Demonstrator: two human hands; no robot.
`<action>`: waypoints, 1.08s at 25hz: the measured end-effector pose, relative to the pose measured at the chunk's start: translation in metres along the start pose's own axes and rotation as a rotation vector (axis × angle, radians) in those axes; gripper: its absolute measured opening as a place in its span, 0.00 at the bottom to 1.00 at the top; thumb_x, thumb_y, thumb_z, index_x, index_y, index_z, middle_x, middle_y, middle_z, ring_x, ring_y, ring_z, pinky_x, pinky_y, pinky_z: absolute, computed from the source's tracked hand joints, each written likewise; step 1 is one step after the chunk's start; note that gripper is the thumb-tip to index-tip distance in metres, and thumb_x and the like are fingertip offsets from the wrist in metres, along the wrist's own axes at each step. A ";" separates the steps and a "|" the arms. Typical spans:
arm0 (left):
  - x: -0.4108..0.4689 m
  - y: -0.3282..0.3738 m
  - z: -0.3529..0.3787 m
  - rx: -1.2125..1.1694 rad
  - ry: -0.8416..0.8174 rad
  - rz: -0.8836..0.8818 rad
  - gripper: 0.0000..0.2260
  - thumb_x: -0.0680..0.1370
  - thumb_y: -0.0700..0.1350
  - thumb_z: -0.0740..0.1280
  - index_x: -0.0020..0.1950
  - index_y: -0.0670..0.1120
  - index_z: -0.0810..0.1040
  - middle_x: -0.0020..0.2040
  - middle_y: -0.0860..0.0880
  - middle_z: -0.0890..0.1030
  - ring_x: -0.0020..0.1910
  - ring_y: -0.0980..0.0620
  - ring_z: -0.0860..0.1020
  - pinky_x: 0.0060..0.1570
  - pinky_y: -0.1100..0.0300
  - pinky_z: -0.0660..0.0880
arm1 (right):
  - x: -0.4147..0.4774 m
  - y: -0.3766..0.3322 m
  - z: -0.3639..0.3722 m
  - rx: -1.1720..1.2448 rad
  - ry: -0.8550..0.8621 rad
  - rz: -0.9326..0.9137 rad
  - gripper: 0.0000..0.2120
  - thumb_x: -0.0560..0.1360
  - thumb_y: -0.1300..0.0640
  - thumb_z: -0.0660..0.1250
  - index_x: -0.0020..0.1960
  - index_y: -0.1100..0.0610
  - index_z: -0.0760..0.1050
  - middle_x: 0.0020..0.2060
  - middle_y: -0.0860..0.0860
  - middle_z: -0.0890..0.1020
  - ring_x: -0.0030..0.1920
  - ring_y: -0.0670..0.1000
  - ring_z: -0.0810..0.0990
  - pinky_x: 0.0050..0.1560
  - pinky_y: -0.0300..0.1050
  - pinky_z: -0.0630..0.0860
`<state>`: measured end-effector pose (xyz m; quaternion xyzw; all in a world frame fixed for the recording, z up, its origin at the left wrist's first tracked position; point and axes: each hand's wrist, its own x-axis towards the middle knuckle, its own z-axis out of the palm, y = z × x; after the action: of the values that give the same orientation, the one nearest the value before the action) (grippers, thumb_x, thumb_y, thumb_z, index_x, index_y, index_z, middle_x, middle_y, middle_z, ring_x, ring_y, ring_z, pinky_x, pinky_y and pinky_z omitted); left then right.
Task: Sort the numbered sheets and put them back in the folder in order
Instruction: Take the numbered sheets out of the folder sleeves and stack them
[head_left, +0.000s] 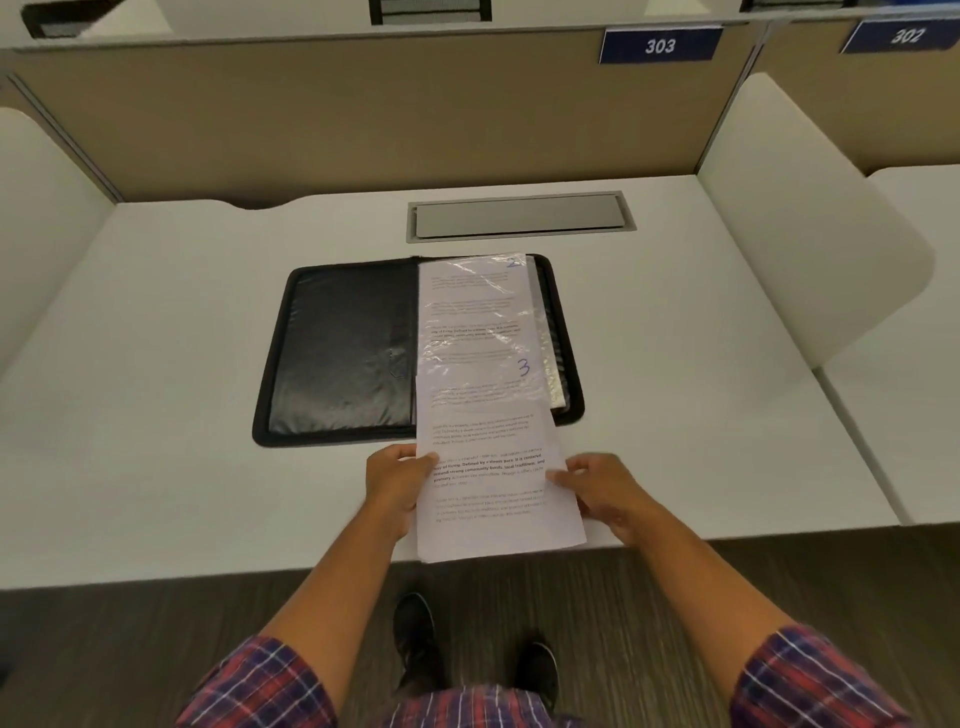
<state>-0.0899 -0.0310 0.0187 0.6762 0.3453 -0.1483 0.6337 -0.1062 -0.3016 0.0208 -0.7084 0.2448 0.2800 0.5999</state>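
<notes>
A black zip folder (343, 353) is laid open on the white counter (156, 364), near the middle. A sheet marked 3 (488, 467) is grasped at both long edges: the left hand (395, 488) is clenched on its left edge, thumb on top, and the right hand (602, 493) pinches its right edge. The sheet's far part lies under a glossy clear sleeve (478, 322) on the folder's right half, while its near end reaches the counter's front edge. A sheet marked 2 (511, 262) is seen at the sleeve's top. Behind the folder, a grey hatch (519, 215) is set into the counter.
</notes>
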 end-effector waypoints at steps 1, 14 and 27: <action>-0.004 -0.004 -0.001 -0.003 0.003 -0.002 0.06 0.79 0.40 0.74 0.55 0.45 0.81 0.49 0.46 0.87 0.47 0.45 0.87 0.45 0.48 0.84 | 0.005 -0.007 0.001 0.037 0.030 -0.031 0.09 0.80 0.57 0.73 0.57 0.61 0.81 0.53 0.56 0.87 0.51 0.54 0.88 0.47 0.48 0.86; -0.058 -0.044 -0.020 -0.020 -0.054 -0.007 0.05 0.81 0.40 0.69 0.56 0.43 0.83 0.49 0.48 0.88 0.48 0.44 0.87 0.55 0.41 0.83 | -0.003 0.009 0.006 0.054 -0.088 -0.029 0.07 0.81 0.64 0.69 0.58 0.61 0.82 0.53 0.56 0.88 0.51 0.56 0.88 0.49 0.53 0.86; -0.075 -0.027 -0.045 -0.111 0.180 0.130 0.04 0.82 0.43 0.70 0.52 0.45 0.85 0.45 0.48 0.88 0.45 0.45 0.88 0.49 0.41 0.85 | -0.004 -0.026 0.027 0.037 -0.181 -0.168 0.07 0.81 0.61 0.70 0.57 0.63 0.80 0.50 0.54 0.89 0.49 0.55 0.89 0.51 0.55 0.86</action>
<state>-0.1718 -0.0095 0.0533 0.6717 0.3638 -0.0264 0.6448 -0.0936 -0.2706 0.0389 -0.6872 0.1346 0.2868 0.6538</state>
